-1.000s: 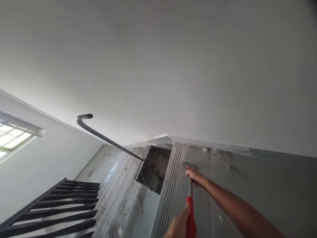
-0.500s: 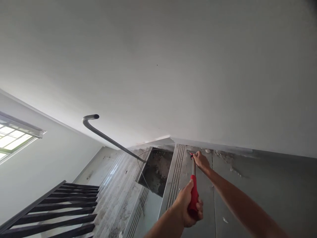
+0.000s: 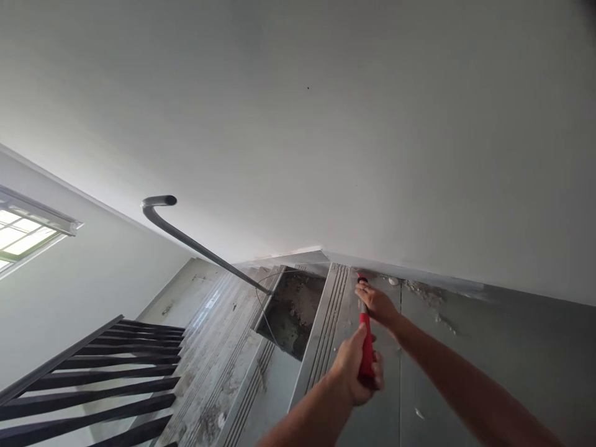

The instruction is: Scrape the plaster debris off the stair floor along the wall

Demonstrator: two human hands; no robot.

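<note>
My left hand (image 3: 354, 363) is wrapped round the red grip of a long-handled scraper (image 3: 367, 357). Higher up, my right hand (image 3: 378, 304) closes on the metal shaft just below the tool's small red and black head. The head points away from me at the joint between the tiled floor (image 3: 437, 372) and the white wall (image 3: 372, 155). My fingers and the distance hide the exact shape of its working end. Loose crumbs of grey debris (image 3: 423, 292) lie along the wall foot to the right of the head.
Left of my hands, grooved stair edges (image 3: 321, 326) lead down, with a dark, rubble-strewn recess (image 3: 298, 304) in the steps. A bent grey handrail pipe (image 3: 195, 248) rises by the wall. Dark balusters (image 3: 107, 372) and a window (image 3: 23, 233) are at the far left.
The tool's head has moved slightly up toward the wall. My left hand has risen with the red grip, and the gap between my two hands is smaller.
</note>
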